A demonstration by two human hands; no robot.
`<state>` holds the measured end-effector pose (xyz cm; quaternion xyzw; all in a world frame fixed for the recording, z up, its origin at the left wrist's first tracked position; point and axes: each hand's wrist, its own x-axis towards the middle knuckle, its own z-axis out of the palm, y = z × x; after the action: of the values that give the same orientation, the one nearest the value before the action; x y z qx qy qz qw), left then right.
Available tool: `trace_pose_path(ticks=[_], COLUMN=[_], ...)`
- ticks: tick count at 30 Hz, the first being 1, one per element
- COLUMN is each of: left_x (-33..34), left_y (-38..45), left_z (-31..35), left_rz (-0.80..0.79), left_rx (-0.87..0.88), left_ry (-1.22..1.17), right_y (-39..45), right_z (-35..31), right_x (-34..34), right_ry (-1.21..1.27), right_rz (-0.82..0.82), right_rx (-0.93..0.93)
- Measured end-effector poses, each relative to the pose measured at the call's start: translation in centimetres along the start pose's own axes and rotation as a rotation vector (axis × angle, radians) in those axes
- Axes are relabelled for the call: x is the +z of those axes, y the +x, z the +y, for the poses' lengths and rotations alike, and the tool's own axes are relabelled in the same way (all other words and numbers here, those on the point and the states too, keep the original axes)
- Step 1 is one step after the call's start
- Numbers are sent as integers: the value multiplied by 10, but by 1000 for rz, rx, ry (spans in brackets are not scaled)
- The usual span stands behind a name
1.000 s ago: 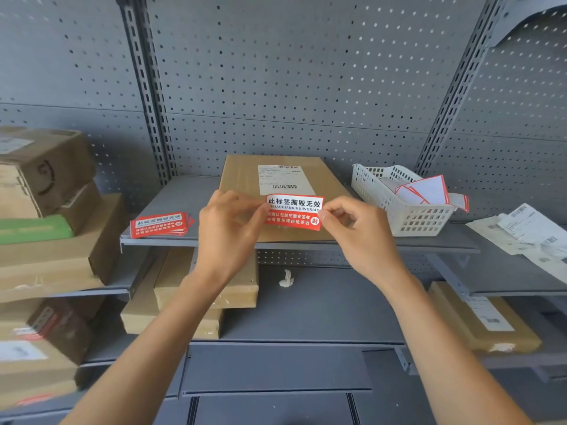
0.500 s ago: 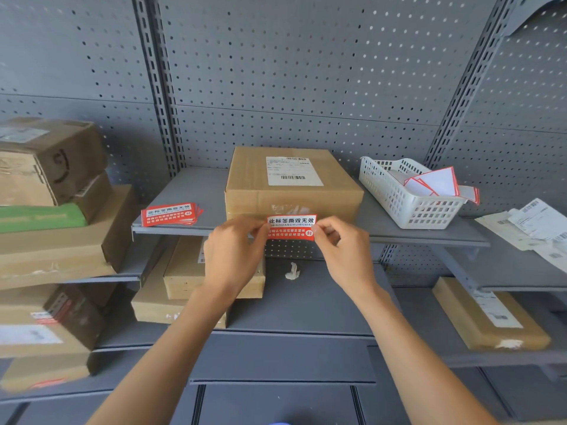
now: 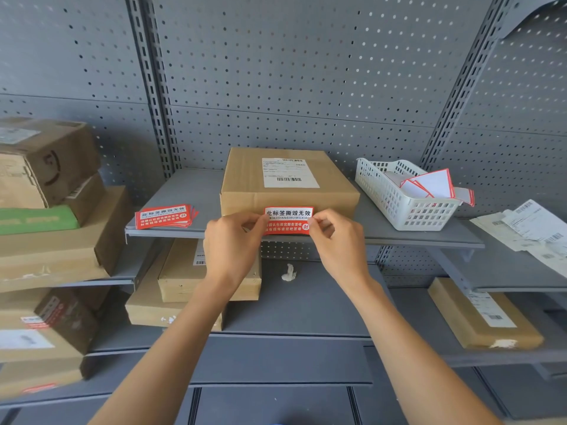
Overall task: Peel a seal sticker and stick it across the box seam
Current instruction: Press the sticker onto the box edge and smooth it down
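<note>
Red sticker [image 3: 288, 220] at box [image 3: 285, 179] front edge

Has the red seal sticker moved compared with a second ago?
Yes. The seal sticker has come down from the box's top, by the shipping label, onto its front face.
</note>
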<state>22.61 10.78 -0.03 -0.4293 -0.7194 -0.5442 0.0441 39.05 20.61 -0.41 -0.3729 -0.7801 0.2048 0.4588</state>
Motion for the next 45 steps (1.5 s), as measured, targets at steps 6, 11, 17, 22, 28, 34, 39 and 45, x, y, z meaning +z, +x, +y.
trace_pose_path(ticks=[6,11,17,22,28,34,39,45], left_x=[-1,1,2,2,1,4,7,10], left_y=[1,2,1,3,6,12,17,24], left_z=[4,2,5,8,9,6,3,4], left_rz=[21,25,69,67,62,50,49,49], left_rx=[15,13,0,-29,-47,-60,-57,-63], left_ry=[-21,-8,60,91,114,135,131,135], right_y=[3,6,8,9,13,17,21,27], right_z=[-2,-3,-7,-10,-12,-11,-10,-7], right_x=[1,3,5,7,9,11,13,16], right_ry=[-19,-37,-64,-103,-132,-144,-157,-143], right_rz=[14,14,14,22,14,7,7,-4], right_rx=[0,43,65,71,89,96,92,91])
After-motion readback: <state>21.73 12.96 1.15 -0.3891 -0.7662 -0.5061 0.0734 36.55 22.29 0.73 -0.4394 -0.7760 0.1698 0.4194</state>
